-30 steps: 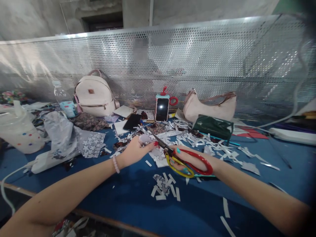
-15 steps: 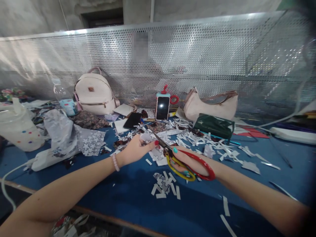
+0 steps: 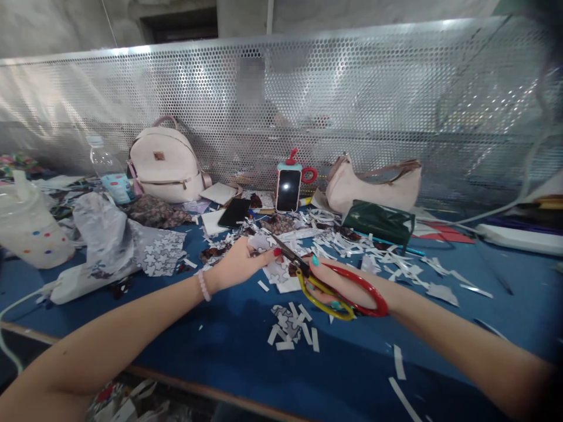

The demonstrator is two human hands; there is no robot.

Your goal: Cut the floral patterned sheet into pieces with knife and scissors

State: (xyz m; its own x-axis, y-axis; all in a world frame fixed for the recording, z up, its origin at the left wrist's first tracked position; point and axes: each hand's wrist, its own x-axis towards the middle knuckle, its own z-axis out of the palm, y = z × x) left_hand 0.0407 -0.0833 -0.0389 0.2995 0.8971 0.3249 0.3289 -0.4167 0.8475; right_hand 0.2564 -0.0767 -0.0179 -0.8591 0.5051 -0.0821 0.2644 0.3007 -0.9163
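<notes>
My left hand (image 3: 240, 265) pinches a small piece of grey star-patterned fabric (image 3: 261, 242) between thumb and fingers. In my right hand (image 3: 336, 281) is a pair of scissors (image 3: 373, 293) with one red and one yellow handle loop. The dark blades point up and left, close by my left thumb at the held piece. How far the blades are apart I cannot make out. Beneath the hands lies more star-patterned fabric (image 3: 279, 272). Nearer to me, a small pile of cut pieces (image 3: 290, 325) rests on the blue table (image 3: 211, 351).
White strips (image 3: 373, 252) litter the table's middle and right. Behind them stand a cream backpack (image 3: 165, 161), an upright phone (image 3: 288, 190) and a pink handbag (image 3: 372, 184). A green pouch (image 3: 379, 223) lies at right. A plastic cup (image 3: 37, 228) and a bottle (image 3: 112, 176) stand left.
The scissors and my right hand have shifted slightly right, away from my left hand. My left hand keeps its pinch. The whole view has shifted a little.
</notes>
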